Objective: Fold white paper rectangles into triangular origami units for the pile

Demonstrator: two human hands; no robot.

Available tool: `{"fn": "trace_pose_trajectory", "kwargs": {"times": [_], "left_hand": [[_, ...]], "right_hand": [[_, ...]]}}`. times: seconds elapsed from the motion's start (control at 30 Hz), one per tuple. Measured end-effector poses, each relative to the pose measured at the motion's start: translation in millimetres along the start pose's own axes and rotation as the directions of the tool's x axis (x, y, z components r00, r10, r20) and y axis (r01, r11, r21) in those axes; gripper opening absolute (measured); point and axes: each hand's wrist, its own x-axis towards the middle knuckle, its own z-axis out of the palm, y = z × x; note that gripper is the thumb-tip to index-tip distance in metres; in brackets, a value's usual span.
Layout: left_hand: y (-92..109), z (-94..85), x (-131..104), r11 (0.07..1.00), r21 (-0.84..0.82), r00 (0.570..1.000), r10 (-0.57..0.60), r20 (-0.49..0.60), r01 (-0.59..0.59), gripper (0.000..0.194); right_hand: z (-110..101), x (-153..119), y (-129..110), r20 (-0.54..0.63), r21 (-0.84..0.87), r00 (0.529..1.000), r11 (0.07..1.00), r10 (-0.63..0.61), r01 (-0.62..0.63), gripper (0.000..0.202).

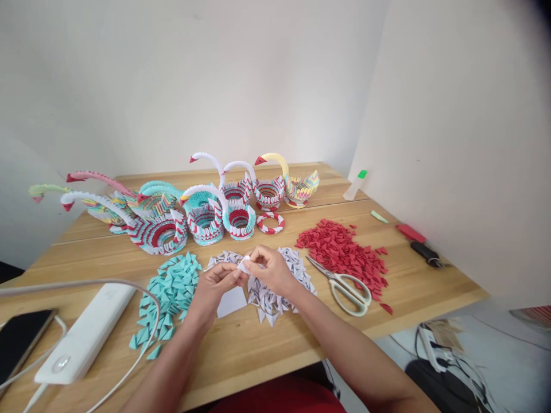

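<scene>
Between my two hands is a small piece of folded white paper [243,265], pinched from both sides. My left hand [218,281] grips its left part, and the fingers of my right hand [270,269] close on its right part. Below them a stack of white paper slips [232,302] lies on the table. White folded paper triangles [269,304] are heaped under and beside my right hand. To the left spreads a pile of turquoise triangles [172,289]; to the right is a larger pile of red triangles [344,252].
Several paper swans [161,229] stand along the back, near a red-and-white paper ring [270,232]. Scissors [350,293] lie by the red pile. A white power bank [88,332], its cable and a phone [23,338] occupy the left. A glue bottle [355,186] stands back right.
</scene>
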Motion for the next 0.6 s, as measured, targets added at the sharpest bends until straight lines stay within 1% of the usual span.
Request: {"fn": "trace_pose_trajectory", "kwargs": {"times": [0.17, 0.23, 0.33, 0.43, 0.5, 0.6], "left_hand": [[1.2, -0.1, -1.6, 0.995, 0.091, 0.999, 0.046, -0.020, -0.044, 0.022], [2.5, -0.1, -2.8, 0.991, 0.124, 0.998, 0.061, -0.024, -0.058, 0.021], [4.1, -0.3, -3.5, 0.984, 0.158, 0.995, 0.089, -0.034, -0.083, 0.020], [3.4, -0.5, -2.9, 0.981, 0.170, 0.994, 0.101, -0.049, -0.091, 0.020], [1.5, -0.3, -2.3, 0.981, 0.171, 0.993, 0.101, -0.056, -0.090, 0.019], [-2.3, 0.8, -2.1, 0.985, 0.151, 0.995, 0.088, -0.045, -0.081, 0.021]], "right_hand": [[0.0, 0.7, 1.5, 0.030, -0.018, 1.000, 1.000, -0.007, 0.007, 0.018], [-0.6, 1.3, 1.5, 0.032, -0.009, 0.999, 1.000, 0.029, -0.029, 0.019], [-3.1, 1.9, -0.8, 0.060, 0.078, 0.993, 0.992, 0.097, -0.101, 0.020], [-5.1, 1.7, -3.0, 0.107, 0.151, 0.988, 0.980, 0.112, -0.128, 0.022], [-4.6, 1.3, -2.0, 0.128, 0.146, 0.983, 0.978, 0.128, -0.146, 0.023], [-1.9, 1.3, 2.8, 0.121, 0.110, 0.976, 0.975, 0.179, -0.193, 0.026]]}}
